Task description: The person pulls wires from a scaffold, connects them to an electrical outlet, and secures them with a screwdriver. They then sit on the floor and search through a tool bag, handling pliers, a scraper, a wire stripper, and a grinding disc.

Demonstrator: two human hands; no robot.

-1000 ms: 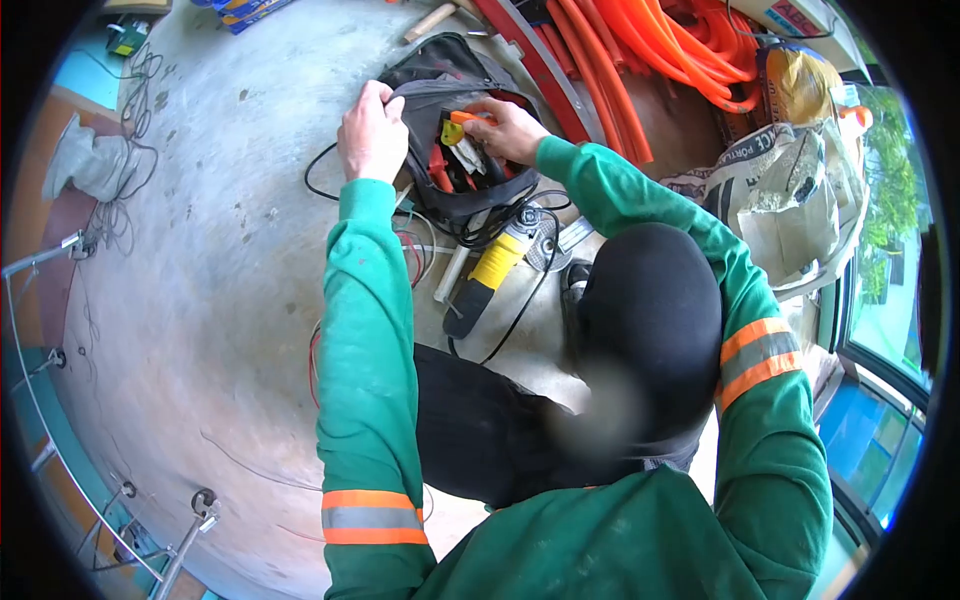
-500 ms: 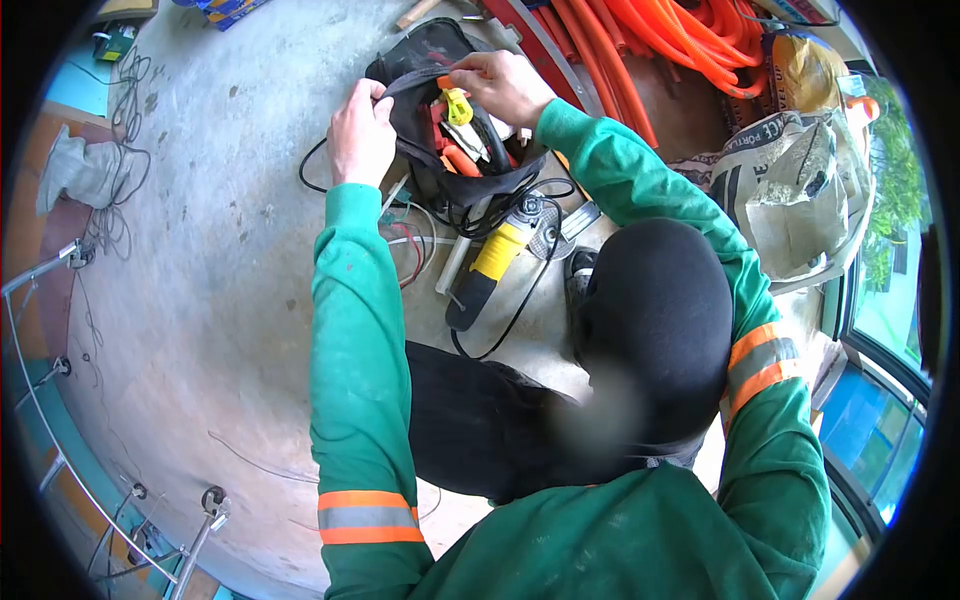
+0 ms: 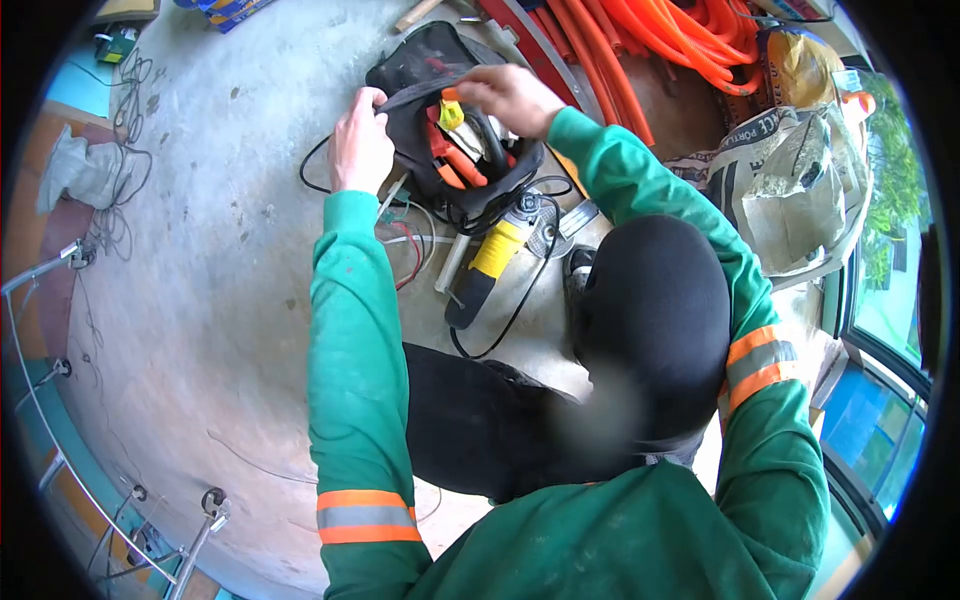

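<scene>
A black tool bag (image 3: pixel 420 70) sits open on the concrete floor, with red and orange-handled tools (image 3: pixel 452 160) and a yellow item (image 3: pixel 452 113) inside. My left hand (image 3: pixel 360 143) grips the bag's near-left rim and pulls it open. My right hand (image 3: pixel 508 95) hovers over the bag's far-right side, fingers pinched on the edge of the bag near an orange tool tip. Both arms wear green sleeves with orange reflective bands.
A yellow-and-black angle grinder (image 3: pixel 490 270) with its black cord lies just below the bag. Orange conduit coils (image 3: pixel 660 50) and a cement sack (image 3: pixel 790 190) crowd the right. Loose wires (image 3: pixel 405 250), a cloth bundle (image 3: pixel 85 170) and metal rods (image 3: pixel 40 400) lie left.
My right hand came up out of the bag's inside to its far-right edge. The left hand kept its hold on the rim, and the view shifted slightly.
</scene>
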